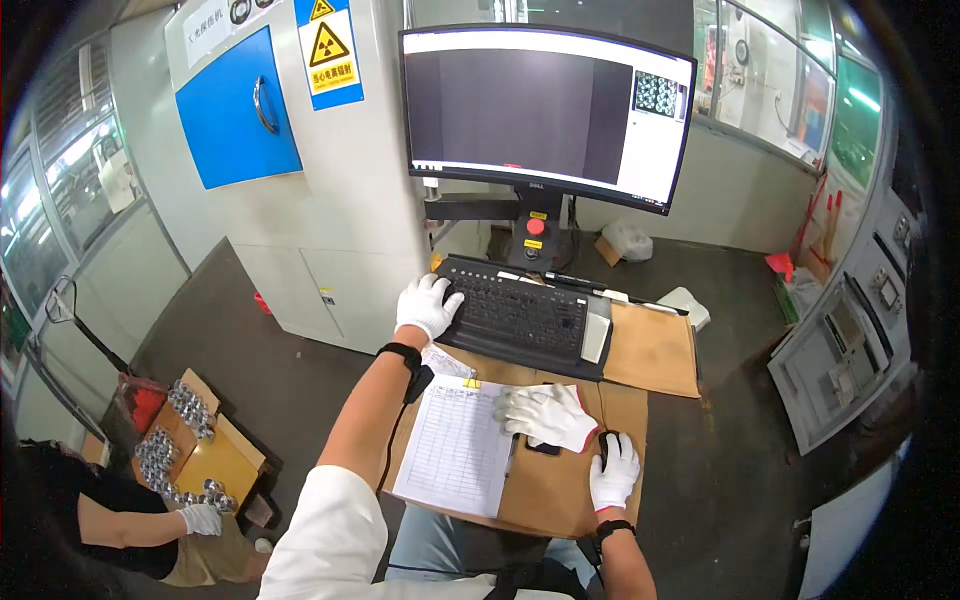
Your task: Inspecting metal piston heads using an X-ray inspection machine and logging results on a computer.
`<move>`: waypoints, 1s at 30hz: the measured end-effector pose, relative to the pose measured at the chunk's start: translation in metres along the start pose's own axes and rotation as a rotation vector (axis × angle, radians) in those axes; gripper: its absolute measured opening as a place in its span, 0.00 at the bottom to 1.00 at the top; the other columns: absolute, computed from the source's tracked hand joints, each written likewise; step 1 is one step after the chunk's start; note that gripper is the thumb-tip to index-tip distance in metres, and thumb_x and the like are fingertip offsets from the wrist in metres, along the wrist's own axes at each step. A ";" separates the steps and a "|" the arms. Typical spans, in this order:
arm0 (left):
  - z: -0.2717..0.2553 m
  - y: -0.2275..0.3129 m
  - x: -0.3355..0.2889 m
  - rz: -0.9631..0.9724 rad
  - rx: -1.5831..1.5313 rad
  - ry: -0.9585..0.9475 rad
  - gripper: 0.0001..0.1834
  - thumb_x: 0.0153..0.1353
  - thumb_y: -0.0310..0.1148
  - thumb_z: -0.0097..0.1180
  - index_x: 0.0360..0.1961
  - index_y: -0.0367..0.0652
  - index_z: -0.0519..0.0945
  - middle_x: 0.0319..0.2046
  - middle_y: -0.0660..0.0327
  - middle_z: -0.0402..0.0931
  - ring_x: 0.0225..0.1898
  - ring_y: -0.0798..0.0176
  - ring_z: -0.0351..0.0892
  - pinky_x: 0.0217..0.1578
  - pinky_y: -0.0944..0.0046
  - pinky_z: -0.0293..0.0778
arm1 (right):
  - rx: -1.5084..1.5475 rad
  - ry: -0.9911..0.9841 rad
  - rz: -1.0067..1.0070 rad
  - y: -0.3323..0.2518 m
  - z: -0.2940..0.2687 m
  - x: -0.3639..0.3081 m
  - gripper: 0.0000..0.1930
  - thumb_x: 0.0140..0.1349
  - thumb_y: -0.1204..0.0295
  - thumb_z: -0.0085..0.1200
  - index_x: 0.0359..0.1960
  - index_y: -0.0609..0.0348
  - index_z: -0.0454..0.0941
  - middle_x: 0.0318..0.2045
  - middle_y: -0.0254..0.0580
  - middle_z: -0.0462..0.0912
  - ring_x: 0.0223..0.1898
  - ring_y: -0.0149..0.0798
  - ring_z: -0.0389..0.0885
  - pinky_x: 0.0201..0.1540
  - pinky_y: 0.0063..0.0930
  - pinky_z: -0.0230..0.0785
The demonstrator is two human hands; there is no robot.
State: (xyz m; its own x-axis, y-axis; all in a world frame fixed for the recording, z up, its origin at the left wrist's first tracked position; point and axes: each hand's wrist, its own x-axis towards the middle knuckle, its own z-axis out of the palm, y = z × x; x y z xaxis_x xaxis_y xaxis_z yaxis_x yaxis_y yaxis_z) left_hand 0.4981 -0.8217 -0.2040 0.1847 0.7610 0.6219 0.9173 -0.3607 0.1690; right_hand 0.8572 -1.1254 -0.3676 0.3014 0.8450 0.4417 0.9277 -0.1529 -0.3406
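Observation:
My left hand [427, 306], in a white glove, rests on the left end of a black keyboard [515, 312] with its fingers stretched over the keys. Lower right, my gloved right hand [614, 472] is curved over a black computer mouse [604, 441], mostly covered by the fingers. Between my hands lie a printed table sheet [452, 450] and a pair of white gloves [547, 415] with red-edged cuffs. A dark flat object [543, 449] pokes out beneath these gloves. Behind the keyboard, a monitor [520, 110] displays a grey picture with a small inset of round shapes.
Brown cardboard [565, 495] covers the work surface. A red push button [536, 227] sits below the monitor. Left stands a white machine cabinet with a blue door [240, 110]. At lower left, a co-worker's gloved hand [201, 519] is beside shiny metal parts [158, 458]. A grey cabinet [840, 345] stands right.

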 end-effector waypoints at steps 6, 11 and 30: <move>-0.004 0.039 0.005 0.183 -0.093 0.021 0.25 0.64 0.55 0.60 0.48 0.44 0.85 0.58 0.51 0.79 0.60 0.42 0.74 0.61 0.44 0.69 | 0.026 0.004 0.024 0.004 0.001 -0.003 0.31 0.53 0.70 0.67 0.62 0.51 0.75 0.64 0.50 0.74 0.59 0.61 0.74 0.62 0.55 0.68; 0.012 0.052 -0.006 0.171 -0.029 -0.034 0.25 0.66 0.55 0.58 0.52 0.48 0.85 0.62 0.51 0.76 0.66 0.39 0.70 0.65 0.42 0.65 | 0.024 -0.014 0.033 -0.002 -0.002 -0.002 0.30 0.53 0.70 0.67 0.61 0.51 0.75 0.63 0.51 0.75 0.58 0.61 0.75 0.60 0.55 0.70; 0.010 0.169 -0.003 0.613 -0.310 0.087 0.15 0.62 0.46 0.63 0.42 0.47 0.84 0.51 0.53 0.79 0.57 0.42 0.74 0.59 0.44 0.69 | 0.016 0.032 0.017 -0.001 -0.011 0.001 0.28 0.55 0.67 0.65 0.60 0.51 0.77 0.60 0.51 0.76 0.56 0.60 0.76 0.59 0.54 0.70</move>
State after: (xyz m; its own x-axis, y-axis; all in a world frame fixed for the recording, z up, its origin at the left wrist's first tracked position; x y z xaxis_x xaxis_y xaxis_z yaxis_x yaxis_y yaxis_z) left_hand 0.6557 -0.8796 -0.1850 0.5967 0.3297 0.7316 0.5111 -0.8590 -0.0298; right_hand 0.8587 -1.1300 -0.3578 0.3239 0.8258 0.4617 0.9189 -0.1585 -0.3612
